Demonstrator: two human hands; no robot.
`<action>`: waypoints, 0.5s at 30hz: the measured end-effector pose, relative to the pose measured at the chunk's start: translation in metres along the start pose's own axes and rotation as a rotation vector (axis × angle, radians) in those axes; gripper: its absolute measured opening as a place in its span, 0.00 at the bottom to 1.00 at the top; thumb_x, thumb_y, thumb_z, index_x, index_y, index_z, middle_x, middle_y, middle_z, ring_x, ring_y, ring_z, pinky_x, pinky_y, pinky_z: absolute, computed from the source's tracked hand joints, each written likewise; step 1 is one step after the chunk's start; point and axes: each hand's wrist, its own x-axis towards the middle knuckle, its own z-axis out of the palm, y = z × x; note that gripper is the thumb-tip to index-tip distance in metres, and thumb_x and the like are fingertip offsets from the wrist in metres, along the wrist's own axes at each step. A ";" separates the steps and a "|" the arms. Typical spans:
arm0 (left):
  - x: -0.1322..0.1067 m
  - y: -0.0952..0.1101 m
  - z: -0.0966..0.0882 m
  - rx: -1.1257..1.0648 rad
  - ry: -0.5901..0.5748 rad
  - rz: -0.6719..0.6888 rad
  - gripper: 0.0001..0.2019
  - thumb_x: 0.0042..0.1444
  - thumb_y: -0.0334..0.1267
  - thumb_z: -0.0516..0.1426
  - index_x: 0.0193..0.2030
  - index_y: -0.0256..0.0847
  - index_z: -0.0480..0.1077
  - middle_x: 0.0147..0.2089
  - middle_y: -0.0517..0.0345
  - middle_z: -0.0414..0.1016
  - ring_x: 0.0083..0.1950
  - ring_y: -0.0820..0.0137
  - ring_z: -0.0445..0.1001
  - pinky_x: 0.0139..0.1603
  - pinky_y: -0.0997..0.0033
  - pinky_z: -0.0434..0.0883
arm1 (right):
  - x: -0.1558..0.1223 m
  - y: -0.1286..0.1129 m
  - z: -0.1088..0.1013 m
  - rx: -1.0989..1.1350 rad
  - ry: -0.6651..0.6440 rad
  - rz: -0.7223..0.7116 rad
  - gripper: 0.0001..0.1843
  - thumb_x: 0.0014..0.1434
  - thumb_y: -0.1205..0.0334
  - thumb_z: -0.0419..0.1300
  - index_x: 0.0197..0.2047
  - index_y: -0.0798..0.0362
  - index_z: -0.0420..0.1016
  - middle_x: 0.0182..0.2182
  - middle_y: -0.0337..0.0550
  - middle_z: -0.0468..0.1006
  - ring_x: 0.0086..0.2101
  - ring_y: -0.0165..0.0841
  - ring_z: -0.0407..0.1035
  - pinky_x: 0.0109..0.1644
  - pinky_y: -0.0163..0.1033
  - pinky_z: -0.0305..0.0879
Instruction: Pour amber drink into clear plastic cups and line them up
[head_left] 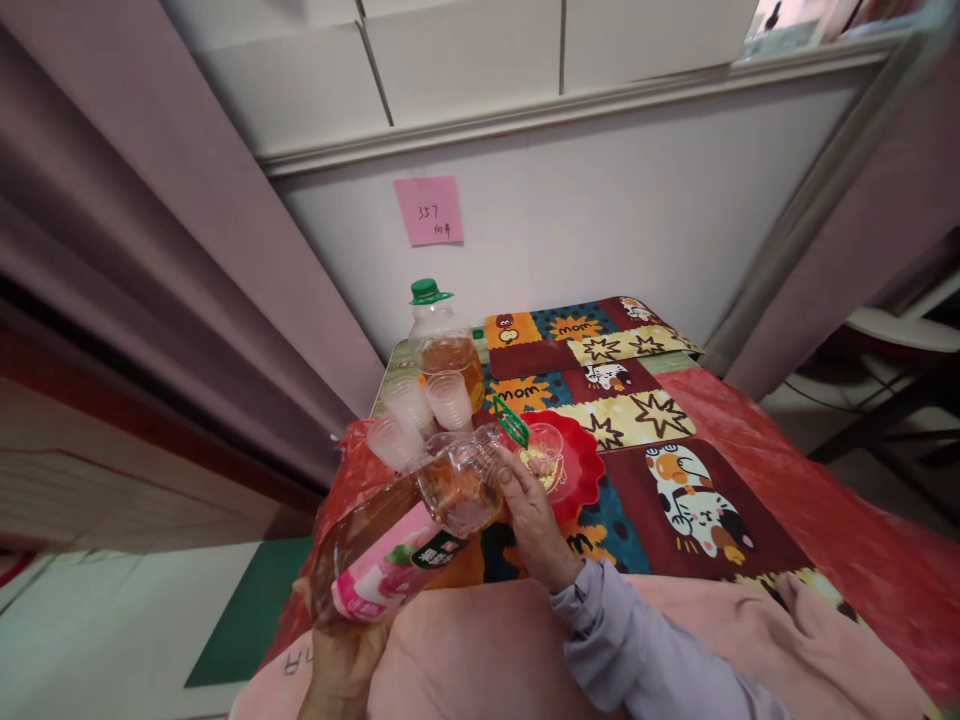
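Note:
A large clear juice bottle (382, 560) with a pink label and amber liquid lies tilted across the front of the table, its neck up to the right. My left hand (346, 650) is wrapped round its lower end from below. With my right hand (529, 510) I grip the bottle near its neck. A green ring handle (511, 422) sits at the mouth, which hangs over a red scalloped plate (589, 475). On that plate stands a clear plastic cup (544, 450). Stacked clear cups (396, 440) are just behind the bottle.
A second juice bottle (446, 350) with a green cap stands at the back left. Patterned placemats (697, 510) cover the table, over a red plastic sheet (787, 440). A pink cloth (480, 650) lies nearest me. A pink note (430, 211) is on the wall behind.

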 end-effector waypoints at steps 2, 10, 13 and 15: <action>0.001 0.002 -0.002 0.032 0.064 0.026 0.44 0.66 0.67 0.67 0.86 0.67 0.62 0.75 0.48 0.82 0.71 0.44 0.85 0.73 0.32 0.76 | -0.001 -0.001 -0.001 -0.021 0.025 -0.001 0.43 0.64 0.23 0.73 0.67 0.46 0.86 0.71 0.50 0.84 0.74 0.53 0.73 0.85 0.62 0.63; 0.003 0.005 -0.008 0.031 0.056 -0.003 0.46 0.66 0.62 0.69 0.87 0.71 0.57 0.73 0.53 0.84 0.69 0.48 0.86 0.68 0.42 0.82 | -0.001 0.002 -0.003 -0.057 0.040 -0.037 0.40 0.69 0.24 0.68 0.69 0.45 0.86 0.70 0.50 0.85 0.74 0.53 0.74 0.85 0.62 0.62; 0.003 0.006 -0.008 0.060 0.096 -0.011 0.46 0.65 0.64 0.70 0.86 0.68 0.61 0.73 0.51 0.84 0.69 0.47 0.86 0.70 0.40 0.81 | -0.001 0.004 -0.002 -0.039 0.056 -0.030 0.41 0.69 0.24 0.68 0.68 0.46 0.85 0.71 0.50 0.84 0.75 0.52 0.72 0.86 0.63 0.60; 0.003 0.005 -0.009 0.047 0.091 -0.001 0.45 0.65 0.67 0.68 0.86 0.68 0.63 0.74 0.49 0.84 0.69 0.45 0.86 0.68 0.40 0.82 | 0.000 0.005 -0.002 -0.036 0.064 -0.015 0.42 0.68 0.23 0.69 0.69 0.47 0.85 0.72 0.50 0.83 0.76 0.52 0.71 0.86 0.63 0.59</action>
